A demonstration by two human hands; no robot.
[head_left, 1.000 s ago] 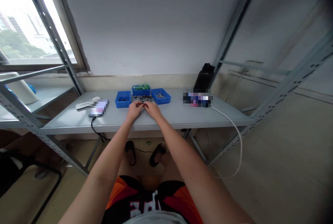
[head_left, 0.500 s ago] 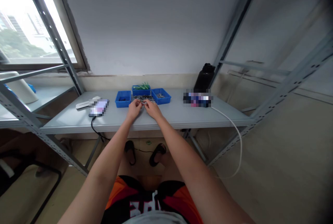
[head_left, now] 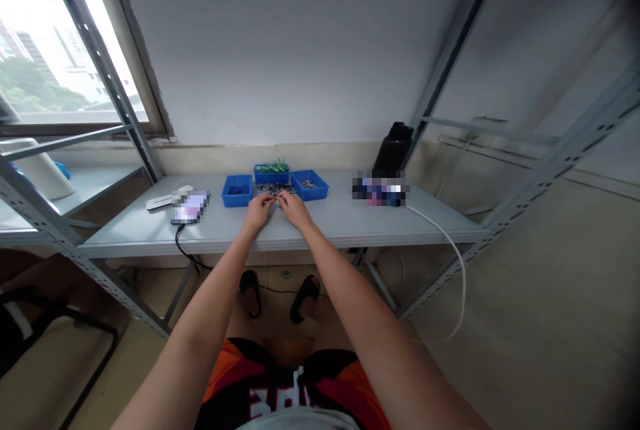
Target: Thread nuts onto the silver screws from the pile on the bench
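Observation:
My left hand (head_left: 260,209) and my right hand (head_left: 294,208) meet fingertip to fingertip over the front part of the table. Both are closed in a pinch, and whatever lies between the fingers is too small to name. Just beyond them spreads a pile of small black and silvery pieces (head_left: 276,187), partly hidden by my fingers. To the left stands a blue bin (head_left: 237,201) with a few dark pieces inside. A second blue bin (head_left: 317,194), holding small silvery pieces, is on the right. Behind the pile, another blue bin (head_left: 271,177) holds long green pieces (head_left: 274,166).
A phone (head_left: 191,207) with a black cable and a white object (head_left: 163,201) lie at the left. At the right are a black bottle (head_left: 394,149), a blurred device (head_left: 380,190) and its white cable (head_left: 457,250). Grey metal posts (head_left: 450,43) frame the table.
My fingertips have shifted very slightly while staying together in front of the pile. My right foot has moved a little on the floor. The bins stay where they were.

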